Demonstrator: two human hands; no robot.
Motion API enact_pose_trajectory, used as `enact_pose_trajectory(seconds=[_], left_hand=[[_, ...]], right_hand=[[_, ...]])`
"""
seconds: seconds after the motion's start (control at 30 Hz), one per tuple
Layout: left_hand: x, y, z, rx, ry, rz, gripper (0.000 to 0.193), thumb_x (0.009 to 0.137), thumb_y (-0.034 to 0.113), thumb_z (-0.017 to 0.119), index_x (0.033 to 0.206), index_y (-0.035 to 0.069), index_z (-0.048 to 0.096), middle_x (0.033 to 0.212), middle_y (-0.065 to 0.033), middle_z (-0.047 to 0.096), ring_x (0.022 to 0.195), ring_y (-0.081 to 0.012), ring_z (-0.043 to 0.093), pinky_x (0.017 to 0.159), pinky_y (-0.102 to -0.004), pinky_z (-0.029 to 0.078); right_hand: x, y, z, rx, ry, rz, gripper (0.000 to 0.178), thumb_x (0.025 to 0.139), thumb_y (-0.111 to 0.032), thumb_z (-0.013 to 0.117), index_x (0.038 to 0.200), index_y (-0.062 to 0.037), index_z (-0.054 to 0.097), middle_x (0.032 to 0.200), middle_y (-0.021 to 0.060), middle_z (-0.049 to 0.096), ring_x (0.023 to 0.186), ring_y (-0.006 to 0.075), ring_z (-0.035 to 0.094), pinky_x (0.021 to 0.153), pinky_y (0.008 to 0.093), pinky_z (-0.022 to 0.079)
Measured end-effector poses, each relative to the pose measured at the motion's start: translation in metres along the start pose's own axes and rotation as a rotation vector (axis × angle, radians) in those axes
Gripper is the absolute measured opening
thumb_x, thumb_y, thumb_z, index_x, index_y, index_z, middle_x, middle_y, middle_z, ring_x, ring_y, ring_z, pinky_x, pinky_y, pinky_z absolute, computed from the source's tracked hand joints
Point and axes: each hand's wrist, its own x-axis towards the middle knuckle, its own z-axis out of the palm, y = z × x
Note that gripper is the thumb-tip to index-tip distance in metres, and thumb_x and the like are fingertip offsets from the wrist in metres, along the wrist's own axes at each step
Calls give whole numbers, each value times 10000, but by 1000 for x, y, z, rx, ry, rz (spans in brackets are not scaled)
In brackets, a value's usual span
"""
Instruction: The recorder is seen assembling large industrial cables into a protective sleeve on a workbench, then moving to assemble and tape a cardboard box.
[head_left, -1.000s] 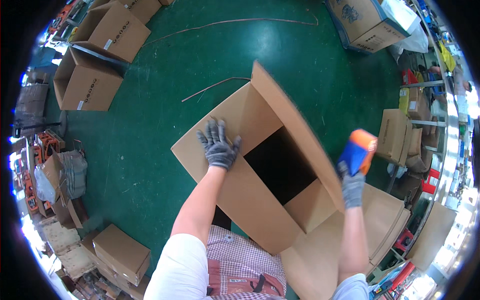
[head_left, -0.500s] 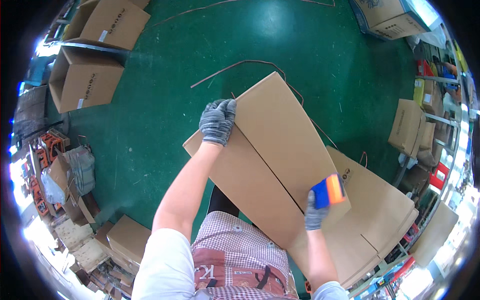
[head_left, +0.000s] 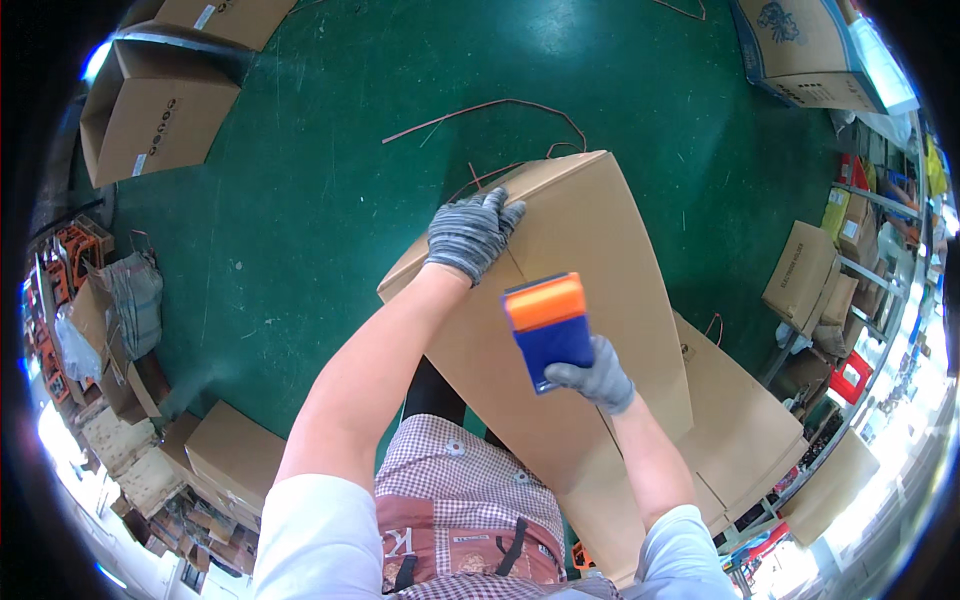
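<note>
A large brown cardboard box stands tilted in front of me, its two top flaps meeting along a slanting seam. My left hand, in a grey striped glove, grips the far left edge of the box at the end of that seam, fingers together over the edge. Above the flaps, my gloved right hand is closed around the lower end of a blue and orange tape dispenser. Its orange end points away from me, near the seam. Whether any tape touches the cardboard I cannot see.
Flattened-looking cardboard lies right of the box. Open cartons stand at far left, another carton at near left. A shelf rack holding a carton lines the right side. Thin reddish strapping lies on the green floor.
My right hand has brought the tape dispenser left and away from me, over the seam, and turned it. My left hand has shifted slightly right along the edge. The view has moved a little.
</note>
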Motion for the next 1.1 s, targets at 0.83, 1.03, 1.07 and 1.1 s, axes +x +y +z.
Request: enact_pose_trajectory(seconds=[0.83,1.03,1.07,1.1], left_hand=[[22,-39,-80,-1047,-319,-276,211,784,212,632,813,2,637,721,-57,628,651,-97,569,637,-246,477],[73,-89,-41,-781,-198,-273,199,774,235,634,819,42,655,702,-57,635,619,-106,568,621,-248,463],[76,-98,-20,-701,-196,-266,201,768,248,637,816,55,660,705,-57,636,608,-108,568,616,-251,458],[76,-95,-3,-627,-214,-291,224,764,282,632,810,65,663,709,-62,638,604,-126,571,621,-264,457]], right_hand=[[-11,-38,-18,-47,9,258,429,662,-327,736,942,-23,620,754,46,642,703,103,591,683,244,472],[0,-34,-13,-196,106,249,483,684,-413,692,951,-18,612,794,67,627,727,121,579,675,273,468],[6,-36,-8,-177,109,295,479,679,-402,700,950,-16,610,797,55,623,732,110,571,684,269,467],[8,-37,-8,-157,116,345,476,675,-392,707,948,-15,609,800,44,618,737,100,563,693,265,466]])
